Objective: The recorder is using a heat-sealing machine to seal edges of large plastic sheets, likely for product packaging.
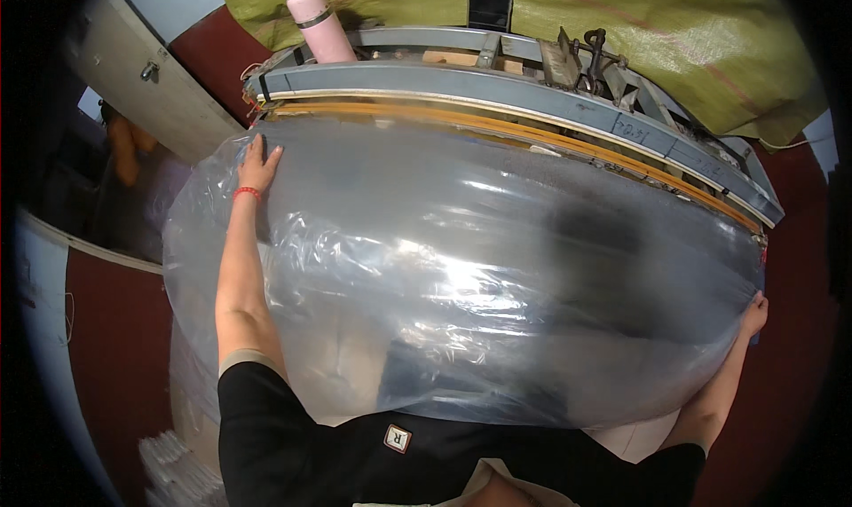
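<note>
A wide sheet of clear plastic film [408,267] spreads from a long bench-like machine toward my body, creased and shiny in the middle. My left hand [256,165] lies flat on the film near its far left corner, fingers apart. At the right edge, my right hand [754,314] is closed on the film, which puckers toward its fingers. Beyond the film's far edge runs an orange strip [497,133], with a grey metal bar [444,83] behind it. Whether the film is one layer or two, I cannot tell.
A pink thermos [319,30] and a dark phone [490,4] stand at the back. A metal clamp [593,59] is on the machine's frame, before a yellow-green woven sheet [657,19]. Stacked clear plastic [177,467] lies lower left. A door [151,63] stands at the far left.
</note>
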Demonstrator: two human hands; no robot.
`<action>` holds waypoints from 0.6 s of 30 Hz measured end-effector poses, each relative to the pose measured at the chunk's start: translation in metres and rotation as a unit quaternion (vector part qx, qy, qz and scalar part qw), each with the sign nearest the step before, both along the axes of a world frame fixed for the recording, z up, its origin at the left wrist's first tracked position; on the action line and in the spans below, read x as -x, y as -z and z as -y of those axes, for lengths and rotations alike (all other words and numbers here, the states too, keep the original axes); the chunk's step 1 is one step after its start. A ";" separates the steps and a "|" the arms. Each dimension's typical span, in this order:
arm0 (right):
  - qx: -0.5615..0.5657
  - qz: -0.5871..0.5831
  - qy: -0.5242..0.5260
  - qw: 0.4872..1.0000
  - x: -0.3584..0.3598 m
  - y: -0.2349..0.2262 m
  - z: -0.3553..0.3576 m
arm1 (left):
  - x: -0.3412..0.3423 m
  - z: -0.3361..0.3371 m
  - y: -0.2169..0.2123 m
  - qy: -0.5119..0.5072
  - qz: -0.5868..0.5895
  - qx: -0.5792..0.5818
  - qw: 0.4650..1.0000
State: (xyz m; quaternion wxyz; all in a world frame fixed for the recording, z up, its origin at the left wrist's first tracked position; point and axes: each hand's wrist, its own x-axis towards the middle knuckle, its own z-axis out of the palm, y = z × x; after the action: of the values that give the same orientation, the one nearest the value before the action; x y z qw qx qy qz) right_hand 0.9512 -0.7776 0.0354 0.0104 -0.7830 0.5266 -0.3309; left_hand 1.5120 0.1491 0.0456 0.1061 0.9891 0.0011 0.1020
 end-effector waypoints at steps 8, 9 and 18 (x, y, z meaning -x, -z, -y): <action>-0.076 0.166 -0.064 0.981 -0.018 -0.017 -0.035 | -0.039 0.016 -0.020 0.106 -0.066 0.036 0.992; -0.013 0.088 -0.019 0.996 -0.023 -0.038 -0.065 | -0.023 0.079 -0.051 0.009 -0.098 -0.083 0.992; -0.190 0.298 -0.170 0.920 -0.008 -0.019 -0.025 | 0.240 0.388 -0.117 0.491 -0.337 0.401 0.696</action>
State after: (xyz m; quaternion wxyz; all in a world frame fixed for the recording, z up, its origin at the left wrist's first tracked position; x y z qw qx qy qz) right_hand 0.9588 -0.7531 0.0539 0.3712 -0.7092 0.4112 -0.4360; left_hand 1.2716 -0.2384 0.1625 0.5201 0.6808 -0.4083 -0.3151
